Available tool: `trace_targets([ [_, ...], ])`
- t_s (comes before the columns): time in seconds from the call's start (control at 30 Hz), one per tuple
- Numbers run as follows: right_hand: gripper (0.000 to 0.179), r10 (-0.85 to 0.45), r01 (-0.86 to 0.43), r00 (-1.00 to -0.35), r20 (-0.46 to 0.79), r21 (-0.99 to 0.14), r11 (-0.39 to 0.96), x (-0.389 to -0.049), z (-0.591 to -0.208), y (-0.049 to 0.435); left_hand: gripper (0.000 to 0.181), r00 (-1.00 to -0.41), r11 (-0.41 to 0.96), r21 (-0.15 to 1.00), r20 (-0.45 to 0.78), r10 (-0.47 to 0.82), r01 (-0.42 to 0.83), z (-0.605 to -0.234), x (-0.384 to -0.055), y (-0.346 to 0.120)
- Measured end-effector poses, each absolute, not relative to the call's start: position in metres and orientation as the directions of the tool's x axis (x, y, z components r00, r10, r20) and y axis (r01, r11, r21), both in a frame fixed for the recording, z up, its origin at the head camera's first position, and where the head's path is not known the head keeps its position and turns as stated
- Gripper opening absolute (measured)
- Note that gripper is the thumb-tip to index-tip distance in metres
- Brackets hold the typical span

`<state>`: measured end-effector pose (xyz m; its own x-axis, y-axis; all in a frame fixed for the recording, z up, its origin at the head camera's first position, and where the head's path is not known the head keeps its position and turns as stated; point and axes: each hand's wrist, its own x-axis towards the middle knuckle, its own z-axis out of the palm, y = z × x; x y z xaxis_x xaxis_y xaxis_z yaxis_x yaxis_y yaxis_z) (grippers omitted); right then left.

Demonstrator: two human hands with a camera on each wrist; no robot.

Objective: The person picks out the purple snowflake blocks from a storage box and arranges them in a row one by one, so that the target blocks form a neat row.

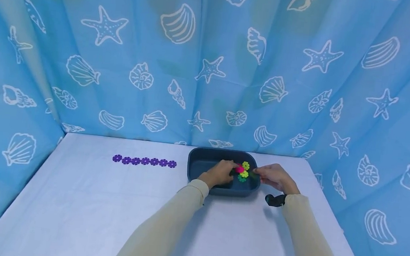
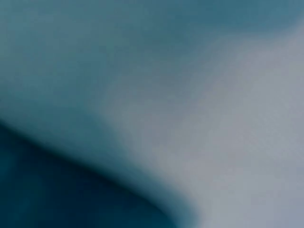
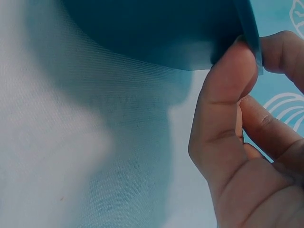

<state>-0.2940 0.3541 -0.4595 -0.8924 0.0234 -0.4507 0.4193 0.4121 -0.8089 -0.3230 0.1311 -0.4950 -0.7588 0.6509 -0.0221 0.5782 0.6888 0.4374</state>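
Observation:
A dark blue-grey rectangular tub (image 1: pixel 202 154) stands near the far edge of the table. My left hand (image 1: pixel 220 172) reaches into it, fingers bent, and appears to pinch a pink flower-shaped disc (image 1: pixel 239 169); the fingertips are blurred. Beside that disc lie yellow flower-shaped discs (image 1: pixel 246 165) and a green one (image 1: pixel 242 179). At the tub's right end, my right hand (image 1: pixel 276 177) grips the rim. The right wrist view shows the thumb (image 3: pixel 230 71) and a finger on opposite sides of that rim (image 3: pixel 251 35). Only blurred surfaces fill the left wrist view.
Several purple flower-shaped discs (image 1: pixel 145 161) form a row on the white-covered table (image 1: pixel 82 207), left of the tub. A blue curtain (image 1: pixel 196 98) with shell and starfish prints surrounds the table's back and sides. A small black device (image 1: pixel 275 200) sits at the right wrist.

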Motion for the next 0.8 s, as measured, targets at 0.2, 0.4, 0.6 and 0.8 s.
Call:
trace_targets([
  [0.2, 0.043, 0.035, 0.42, -0.893, -0.449, -0.802, 0.424, -0.294, -0.458, 0.358, 0.036, -0.74, 0.679, 0.416, -0.021, 0.672, 0.604, -0.49, -0.328, 0.11],
  [0.4, 0.043, 0.04, 0.42, -0.893, -0.448, -0.8, 0.428, -0.295, -0.462, 0.361, 0.029, -0.728, 0.675, 0.417, -0.043, 0.684, 0.609, -0.486, -0.331, 0.094],
  [0.6, 0.045, 0.025, 0.415, -0.894, -0.448, -0.804, 0.426, -0.296, -0.463, 0.357, 0.035, -0.751, 0.677, 0.437, -0.004, 0.66, 0.593, -0.49, -0.331, 0.09],
  [0.8, 0.045, 0.032, 0.43, -0.888, -0.459, -0.802, 0.415, -0.296, -0.46, 0.353, 0.033, -0.748, 0.661, 0.453, 0.018, 0.664, 0.598, -0.492, -0.331, 0.092],
])
